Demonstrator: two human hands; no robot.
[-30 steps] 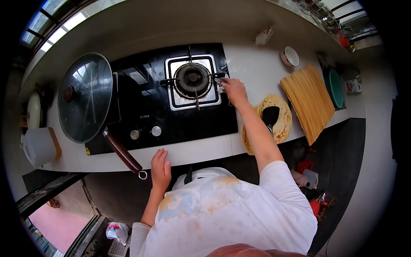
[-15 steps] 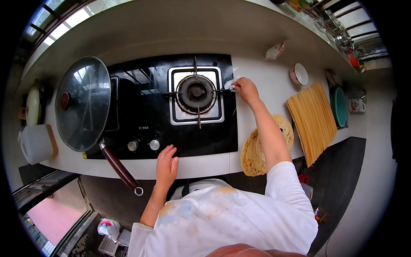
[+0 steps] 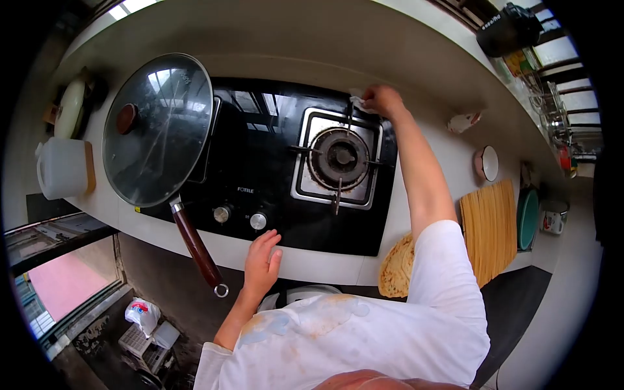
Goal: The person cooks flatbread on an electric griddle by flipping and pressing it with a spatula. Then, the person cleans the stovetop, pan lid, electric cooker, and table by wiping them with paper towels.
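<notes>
At the far left, a pale oval thing (image 3: 70, 109) leans in shadow, its lower end cut off from sight by a translucent plastic jug (image 3: 64, 169) whose contents I cannot make out. Low on that side, a white plastic bag (image 3: 143, 313) sits bunched up, whatever it holds hidden. Next comes a wide glass lid (image 3: 159, 140) on a pan with a dark red handle (image 3: 197, 247); reflections blur the glass, so the pan's contents cannot be told, and the left burner is covered. The left hand (image 3: 261, 266) is bare, fingers slightly apart, near the front edge of the black hob (image 3: 260, 156); whether it touches the edge is unclear. Farther right, the open burner (image 3: 341, 158) shows brownish marks around its ring. At the hob's back right corner, the right hand (image 3: 383, 101) pinches a crumpled white cloth (image 3: 361, 104), mostly concealed by the fingers; it could be paper. The sleeve hides part of the flatbread (image 3: 396, 266) on the counter. Beyond lie a small crumpled packet (image 3: 463, 122), a bowl (image 3: 486, 164) with its pale inside in view, and a slatted wooden mat (image 3: 489, 227), its lower left side behind the sleeve. At the far right, the mat partly screens a teal basin (image 3: 528, 218), contents unclear.
</notes>
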